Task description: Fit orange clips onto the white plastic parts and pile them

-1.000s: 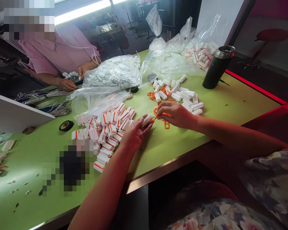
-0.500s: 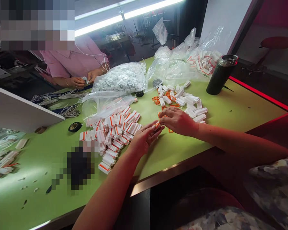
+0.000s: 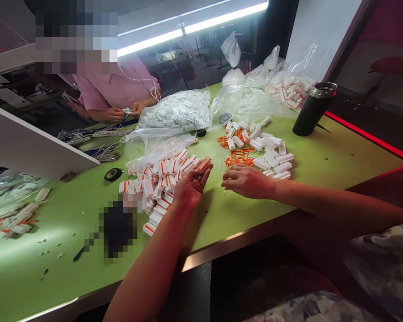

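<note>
My left hand (image 3: 193,185) holds a white plastic connector housing with an orange strip (image 3: 204,164), lying across its fingers, strip upward. It is beside a pile of similar white housings with orange strips (image 3: 163,169). My right hand (image 3: 246,181) hovers over the green table, palm down. Its fingers are loosely bent and slightly apart, with nothing visible in them. Just beyond it lie loose orange plastic clips (image 3: 240,156), partly covered by the hand. White housings without visible strips (image 3: 270,158) are heaped to the right of the clips.
A black flask (image 3: 314,109) stands at the right. Clear bags of white parts (image 3: 176,109) line the back. Black tape (image 3: 113,174) lies left of the pile, near a white divider (image 3: 36,134). Across the table, a co-worker's hands (image 3: 127,114) hold a small white part.
My hands have separated. The left has moved left with the housing, whose orange strip now shows; the right has let go and sits nearer the table. The view has shifted slightly.
</note>
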The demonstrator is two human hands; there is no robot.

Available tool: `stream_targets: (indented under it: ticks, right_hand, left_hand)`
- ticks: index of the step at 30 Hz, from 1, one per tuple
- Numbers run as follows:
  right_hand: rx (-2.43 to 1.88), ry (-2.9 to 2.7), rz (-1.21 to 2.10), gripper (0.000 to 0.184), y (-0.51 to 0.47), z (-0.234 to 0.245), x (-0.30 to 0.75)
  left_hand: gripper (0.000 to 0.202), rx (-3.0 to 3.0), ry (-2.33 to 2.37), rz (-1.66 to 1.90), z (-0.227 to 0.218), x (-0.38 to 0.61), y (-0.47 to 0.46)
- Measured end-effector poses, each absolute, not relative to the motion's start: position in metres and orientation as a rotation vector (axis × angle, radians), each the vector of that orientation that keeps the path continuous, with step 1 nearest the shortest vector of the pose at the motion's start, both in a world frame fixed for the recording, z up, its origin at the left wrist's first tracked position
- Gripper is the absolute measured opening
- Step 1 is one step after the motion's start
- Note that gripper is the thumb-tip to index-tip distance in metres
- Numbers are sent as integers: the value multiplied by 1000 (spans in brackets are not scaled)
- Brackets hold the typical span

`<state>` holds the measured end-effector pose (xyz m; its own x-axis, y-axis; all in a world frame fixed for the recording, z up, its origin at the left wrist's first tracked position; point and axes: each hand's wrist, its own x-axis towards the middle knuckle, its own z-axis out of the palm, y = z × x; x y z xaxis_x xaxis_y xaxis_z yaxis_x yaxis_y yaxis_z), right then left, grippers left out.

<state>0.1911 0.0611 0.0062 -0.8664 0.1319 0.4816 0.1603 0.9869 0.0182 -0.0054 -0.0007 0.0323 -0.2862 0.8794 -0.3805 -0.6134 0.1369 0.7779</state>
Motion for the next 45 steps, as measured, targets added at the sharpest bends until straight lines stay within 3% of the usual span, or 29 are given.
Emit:
stream_targets:
  ticks: [9, 15, 22, 31, 36, 45]
  right_hand:
    - [-195, -2834, -224, 17, 58, 7, 184]
    - [-671, -2633, -323, 22, 99, 26, 209]
    - [-1140, -2476, -199, 19, 121, 39, 235]
    - [-582, -2219, 645, 17, 81, 24, 204]
    - [-647, -2183, 725, 11, 76, 17, 198]
    - [-646, -2264, 588, 8, 70, 22, 200]
  left_hand:
    - [34, 319, 1128, 1486, 30, -2, -2]
    - [30, 381, 1124, 1471, 29, 0, -6]
    - [34, 467, 1104, 1391, 29, 12, -11]
    - [41, 517, 1034, 1323, 27, 18, -14]
    - [41, 540, 983, 1284, 21, 19, -15]
    - [41, 559, 974, 1266, 15, 22, -16]
